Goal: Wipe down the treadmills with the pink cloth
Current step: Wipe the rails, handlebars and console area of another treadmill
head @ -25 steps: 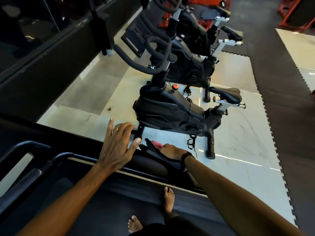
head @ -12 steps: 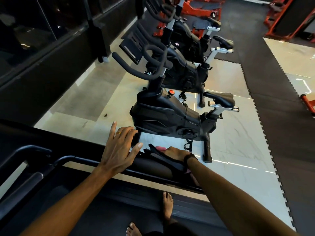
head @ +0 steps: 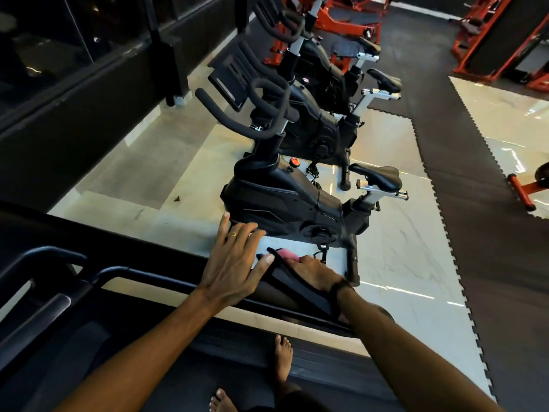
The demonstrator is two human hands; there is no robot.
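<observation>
Resting my left hand [head: 234,263] flat, fingers spread, on the black treadmill side rail [head: 166,278], my right hand [head: 315,270] pressing the crumpled pink cloth [head: 287,254] onto that rail, black spin bikes [head: 285,200] just beyond, my bare feet [head: 282,358] on the dark belt.

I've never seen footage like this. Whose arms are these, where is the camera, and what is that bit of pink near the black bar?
There is no machine here, only a person. The camera sits on their head and looks forward and down, so you see their own arms and bare feet.

They stand on a treadmill; the dark bar across the middle is its side rail. The left hand rests flat on that rail, fingers spread, a ring on one finger. The right hand presses the pink cloth against the rail; only a corner of the cloth shows past the fingers, so how the fingers hold it cannot be told.

Beyond the rail, on the pale floor, stand black exercise bikes, with red gym frames farther back.
</observation>
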